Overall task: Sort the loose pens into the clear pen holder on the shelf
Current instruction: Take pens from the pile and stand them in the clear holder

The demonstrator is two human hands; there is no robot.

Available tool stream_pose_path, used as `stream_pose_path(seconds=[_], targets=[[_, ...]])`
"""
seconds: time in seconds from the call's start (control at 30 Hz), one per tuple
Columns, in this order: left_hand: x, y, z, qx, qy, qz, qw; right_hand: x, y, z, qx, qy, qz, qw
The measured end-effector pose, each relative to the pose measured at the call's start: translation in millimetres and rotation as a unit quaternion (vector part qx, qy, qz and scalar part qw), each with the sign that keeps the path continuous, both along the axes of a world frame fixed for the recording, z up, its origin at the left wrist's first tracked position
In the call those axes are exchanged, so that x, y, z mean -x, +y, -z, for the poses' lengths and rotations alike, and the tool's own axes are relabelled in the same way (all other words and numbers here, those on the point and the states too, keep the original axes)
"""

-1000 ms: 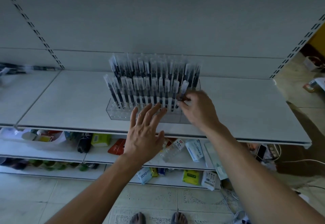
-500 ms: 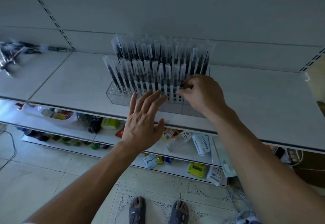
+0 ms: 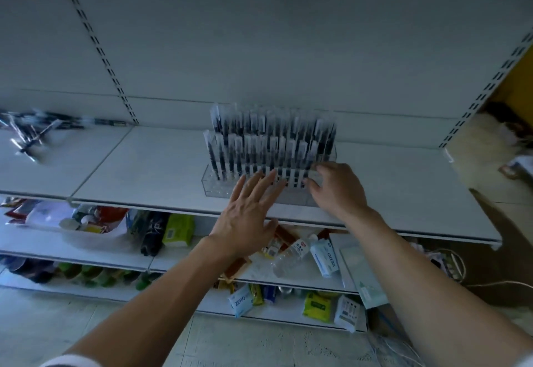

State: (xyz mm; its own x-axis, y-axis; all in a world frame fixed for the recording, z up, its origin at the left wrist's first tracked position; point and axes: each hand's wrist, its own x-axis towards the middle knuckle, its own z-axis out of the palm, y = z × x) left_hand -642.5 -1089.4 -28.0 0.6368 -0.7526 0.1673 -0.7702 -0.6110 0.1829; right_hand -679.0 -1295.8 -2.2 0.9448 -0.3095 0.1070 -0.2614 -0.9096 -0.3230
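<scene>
Hands, left (image 3: 248, 216) and right (image 3: 339, 190), fingers spread and released, front the pen holder (image 3: 219, 185); loose pens (image 3: 34, 130) far left.

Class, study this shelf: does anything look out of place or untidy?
Yes. A heap of loose pens lies criss-crossed at the shelf's far left, apart from the clear holder, where the other pens stand upright in rows.

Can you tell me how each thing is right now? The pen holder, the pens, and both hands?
clear pen holder: upright on the shelf, nearly full.
pens in the holder: standing in rows.
loose pens: lying in a blurry heap at far left.
left hand: open, fingers spread, holding nothing.
right hand: open, fingers by the holder's front right.
</scene>
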Motion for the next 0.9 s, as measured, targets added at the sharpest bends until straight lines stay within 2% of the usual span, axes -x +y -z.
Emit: stream_pose_path(seconds=[0.07, 0.2, 0.47, 0.67, 0.9], targets=[[3.6, 20.2, -9.1, 0.042, -0.008, 0.006, 0.999, 12.7, 10.9, -7.1, 0.031, 0.000, 0.038, 0.999], [1.0, 88.9, -19.5, 0.067, 0.046, -0.030, 0.996, 22.4, 60.0, -17.4, 0.032, -0.028, 0.064, 0.997], [-27.5, 279.8, -17.8, -0.057, 0.077, -0.201, 0.975, -46.7, 234.4, -12.2, -0.036, 0.047, -0.073, 0.996], [-53.7, 383.8, -9.9, -0.045, 0.123, -0.299, 0.945, -109.9, 343.0, -4.4, -0.054, 0.076, -0.169, 0.981], [-124.8, 449.5, -5.9, 0.004, 0.123, -0.356, 0.926, -223.7, 446.2, 14.1, -0.088, 0.077, -0.237, 0.964]])
